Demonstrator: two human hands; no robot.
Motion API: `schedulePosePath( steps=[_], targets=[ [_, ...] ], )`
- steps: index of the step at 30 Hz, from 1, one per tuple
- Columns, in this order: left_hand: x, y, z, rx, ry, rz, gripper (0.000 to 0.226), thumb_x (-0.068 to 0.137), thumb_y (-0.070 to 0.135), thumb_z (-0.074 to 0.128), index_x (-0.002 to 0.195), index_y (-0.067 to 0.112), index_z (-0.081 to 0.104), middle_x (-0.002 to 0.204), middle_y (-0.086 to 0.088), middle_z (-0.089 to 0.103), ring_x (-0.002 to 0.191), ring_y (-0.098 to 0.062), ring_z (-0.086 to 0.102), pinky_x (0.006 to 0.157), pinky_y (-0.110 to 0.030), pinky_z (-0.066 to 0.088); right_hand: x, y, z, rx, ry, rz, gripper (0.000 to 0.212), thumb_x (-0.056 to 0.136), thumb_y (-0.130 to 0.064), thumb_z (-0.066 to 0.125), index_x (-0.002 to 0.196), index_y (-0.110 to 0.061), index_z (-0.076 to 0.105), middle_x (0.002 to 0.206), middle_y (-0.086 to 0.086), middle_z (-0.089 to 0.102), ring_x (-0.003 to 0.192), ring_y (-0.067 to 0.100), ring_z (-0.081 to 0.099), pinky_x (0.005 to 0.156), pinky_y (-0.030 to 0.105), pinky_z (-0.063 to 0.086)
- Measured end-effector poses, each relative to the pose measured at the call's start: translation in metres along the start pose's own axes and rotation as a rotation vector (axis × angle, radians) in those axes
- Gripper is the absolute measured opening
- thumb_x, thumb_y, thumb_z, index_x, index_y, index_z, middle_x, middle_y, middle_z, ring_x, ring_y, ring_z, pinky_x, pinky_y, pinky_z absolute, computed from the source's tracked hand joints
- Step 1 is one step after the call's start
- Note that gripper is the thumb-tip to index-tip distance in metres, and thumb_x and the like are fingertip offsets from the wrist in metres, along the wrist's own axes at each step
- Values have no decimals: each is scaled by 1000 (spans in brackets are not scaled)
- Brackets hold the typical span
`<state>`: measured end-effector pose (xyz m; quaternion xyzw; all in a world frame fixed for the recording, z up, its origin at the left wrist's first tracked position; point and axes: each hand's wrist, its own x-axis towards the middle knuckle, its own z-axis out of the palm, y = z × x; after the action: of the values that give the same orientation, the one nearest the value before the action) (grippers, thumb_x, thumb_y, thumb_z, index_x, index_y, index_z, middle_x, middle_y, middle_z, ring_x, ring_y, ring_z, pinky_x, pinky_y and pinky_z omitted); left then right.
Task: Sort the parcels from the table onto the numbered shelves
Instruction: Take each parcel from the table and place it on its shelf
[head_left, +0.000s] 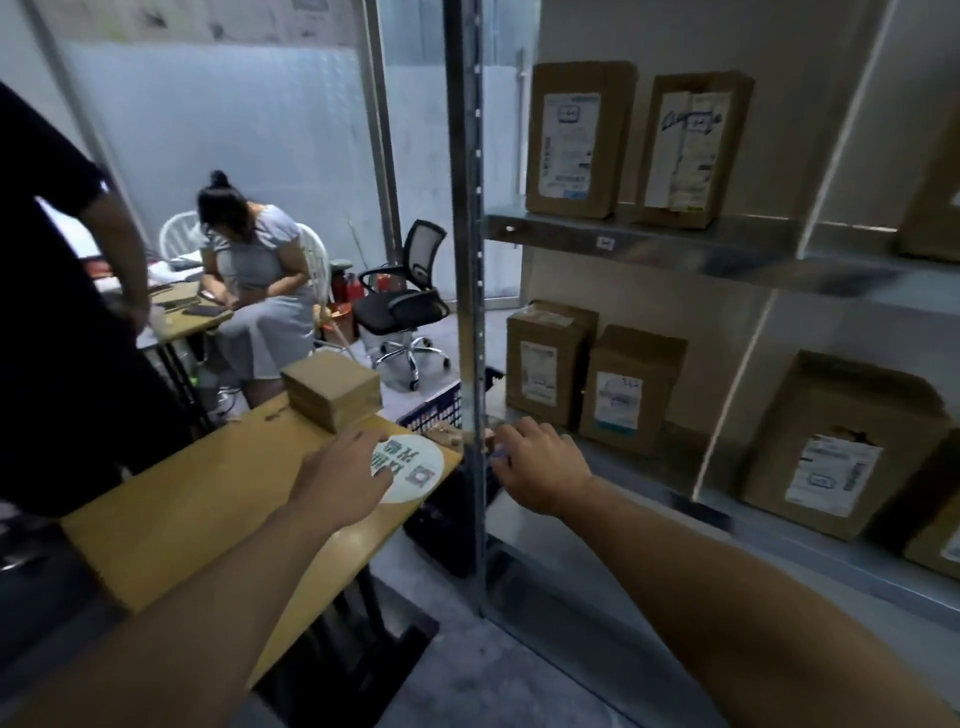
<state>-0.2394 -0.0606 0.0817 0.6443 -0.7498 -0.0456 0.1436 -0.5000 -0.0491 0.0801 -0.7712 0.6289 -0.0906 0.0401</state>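
Parcels: a stack of flat brown cardboard parcels (332, 392) sits on the yellow wooden table (197, 499), just beyond my left hand (340, 470), near the far edge.

Left hand is palm down with fingers straight and holds nothing. It's over a round white printed sticker (415, 473) on the tabletop.

Right hand (540, 470) is out by the grey metal shelf upright (470, 260), fingers curled. Can't tell if it has anything in it.

My read: the parcels are thin, stiff and light, and the matte card shouldn't slip. I'd pinch the top one by opposite edges and lift it, not drag the stack.

The tabletop looks smooth and hard.

Right of my right hand is a metal shelf (649, 244) with upright brown labelled boxes (631, 389) and gaps between them.

A blue plastic crate (434, 410) sits between my hands, past the table corner.

Beyond my left hand are a seated person (260, 280) and a black office chair (405, 306). A person in black (62, 312) stands left of my left hand.
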Motion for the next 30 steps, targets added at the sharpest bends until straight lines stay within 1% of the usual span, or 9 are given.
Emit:
schedulePosePath(
  steps=[4,8,12,16,20,26,30],
  targets=[
    [-18,-50,1,49,-30,-175,45,91,42,52,134,34,44,131,5,51,119,-21,49,93,-38,44,32,-48,26,-32,-71,-130,50,101,-47,43,145,-23,39,151,9,39,137,35,38,107,50,36],
    [-26,-90,5,44,-19,-289,45,92,42,51,136,33,44,131,4,50,119,-21,49,95,-40,45,66,-81,53,-53,-119,-222,47,100,-48,41,140,-21,43,143,11,45,131,35,43,100,50,40],
    [-17,-121,12,55,10,-372,45,93,41,51,136,31,44,131,4,52,116,-20,50,94,-39,46,104,-100,70,-69,-147,-305,48,101,-46,40,142,-20,42,141,11,46,126,36,46,98,48,41],
    [15,-141,19,73,32,-437,45,94,38,52,138,29,45,132,2,52,117,-21,51,94,-39,47,161,-105,82,-107,-180,-369,46,102,-47,38,137,-19,44,137,12,48,123,36,47,99,48,41],
    [65,-151,22,64,27,-467,45,95,37,51,138,29,44,133,2,51,117,-22,51,95,-40,46,221,-103,91,-118,-205,-413,44,102,-48,38,134,-20,44,135,11,48,123,34,47,96,46,42],
    [133,-160,46,18,25,-527,45,95,37,49,138,29,43,133,1,51,118,-23,50,96,-40,44,297,-92,105,-105,-255,-458,46,102,-47,37,139,-20,42,140,11,48,128,35,46,100,49,42],
    [163,-164,65,-25,1,-561,45,94,38,49,137,30,43,131,2,51,118,-21,50,95,-40,44,334,-84,115,-90,-288,-444,46,102,-45,37,141,-20,40,140,12,46,128,35,46,100,51,41]
  ],
)
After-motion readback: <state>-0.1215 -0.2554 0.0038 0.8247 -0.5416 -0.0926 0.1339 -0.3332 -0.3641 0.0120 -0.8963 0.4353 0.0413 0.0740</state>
